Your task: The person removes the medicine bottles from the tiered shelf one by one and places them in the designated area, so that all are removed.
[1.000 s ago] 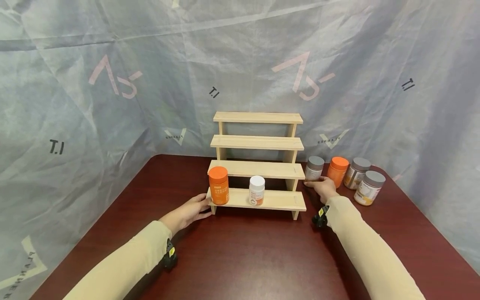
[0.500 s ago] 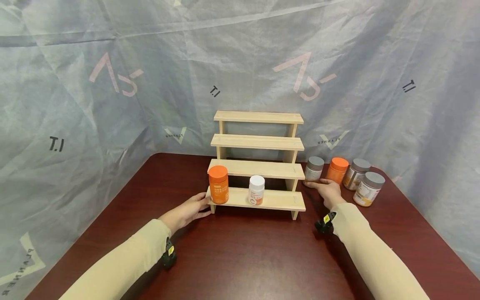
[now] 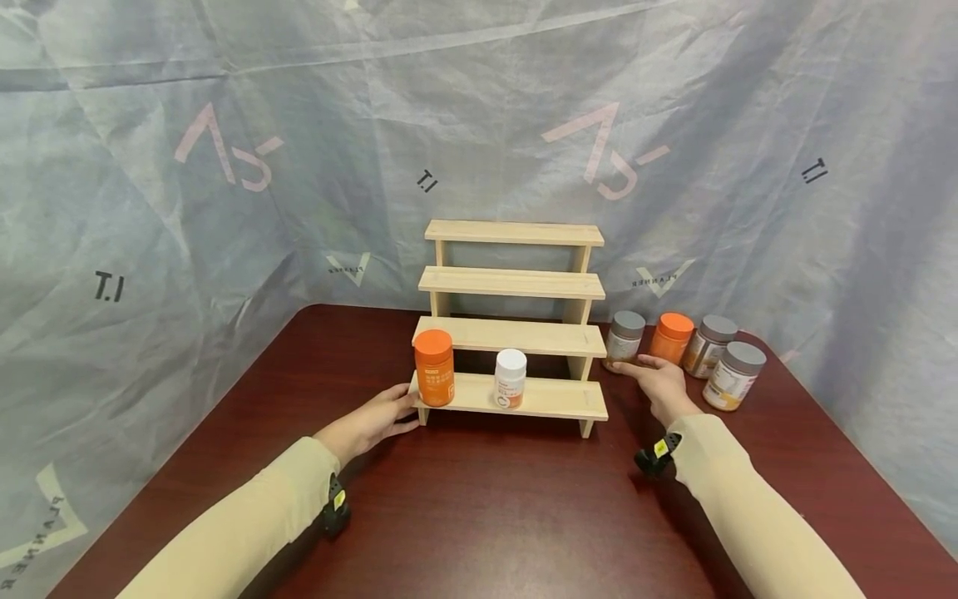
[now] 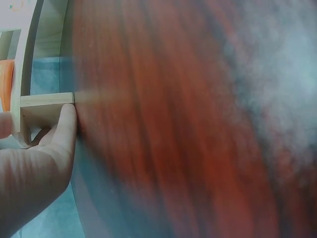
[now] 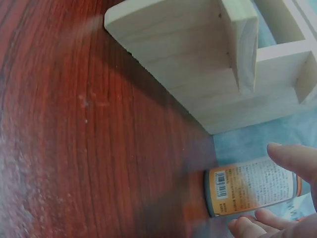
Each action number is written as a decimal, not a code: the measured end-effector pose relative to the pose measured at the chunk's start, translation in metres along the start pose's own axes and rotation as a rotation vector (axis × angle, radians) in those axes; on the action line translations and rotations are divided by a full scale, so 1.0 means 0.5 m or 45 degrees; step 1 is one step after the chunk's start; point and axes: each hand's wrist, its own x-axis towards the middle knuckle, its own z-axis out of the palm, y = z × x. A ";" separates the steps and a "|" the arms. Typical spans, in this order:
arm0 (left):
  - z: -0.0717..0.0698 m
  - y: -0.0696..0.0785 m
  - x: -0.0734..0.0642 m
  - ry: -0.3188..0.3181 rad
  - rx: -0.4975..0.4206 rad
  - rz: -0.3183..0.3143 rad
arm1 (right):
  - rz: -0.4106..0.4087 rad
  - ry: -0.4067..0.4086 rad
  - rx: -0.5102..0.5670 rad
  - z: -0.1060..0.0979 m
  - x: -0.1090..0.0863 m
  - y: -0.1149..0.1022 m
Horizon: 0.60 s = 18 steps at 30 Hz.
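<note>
At the left end of the lowest step of the stepped wooden display shelf (image 3: pixel 554 399), my left hand (image 3: pixel 374 423) grips the wood. The left wrist view has a finger along the shelf's end support (image 4: pixel 47 101) and the thumb by the orange jar. My right hand (image 3: pixel 659 384) reaches to a grey-lidded jar (image 3: pixel 623 339) right of the shelf, fingertips close to its base. In the right wrist view that jar's orange-and-white label (image 5: pixel 252 186) lies between the spread thumb and fingers. An orange jar (image 3: pixel 435 370) and a small white bottle (image 3: pixel 511 378) stand on the lowest step.
Right of the right hand stand another orange jar (image 3: pixel 672 337) and two more grey-lidded jars, one at the back (image 3: pixel 711 345) and one nearer (image 3: pixel 735 376). A grey printed cloth (image 3: pixel 479 125) hangs behind the dark red table (image 3: pixel 479 499).
My right wrist has swung slightly right and towards me, while its fingertips stay by the grey-lidded jar. The left hand keeps its grip on the shelf.
</note>
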 end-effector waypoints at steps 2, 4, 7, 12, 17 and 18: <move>0.000 0.000 -0.001 -0.003 0.004 0.003 | -0.006 -0.010 0.001 0.000 -0.006 -0.003; -0.001 -0.001 -0.002 -0.006 0.003 0.007 | -0.014 -0.012 -0.001 0.000 -0.011 -0.005; -0.001 -0.002 -0.001 -0.006 0.003 0.011 | -0.029 -0.021 0.010 0.002 -0.020 -0.009; -0.001 0.000 0.000 0.003 0.004 0.014 | -0.055 -0.039 0.038 0.008 -0.038 -0.019; 0.000 0.001 -0.003 0.003 0.010 0.006 | -0.080 -0.064 0.064 0.007 -0.052 -0.026; 0.001 0.001 -0.003 0.004 0.008 0.006 | -0.085 -0.072 0.069 0.006 -0.056 -0.027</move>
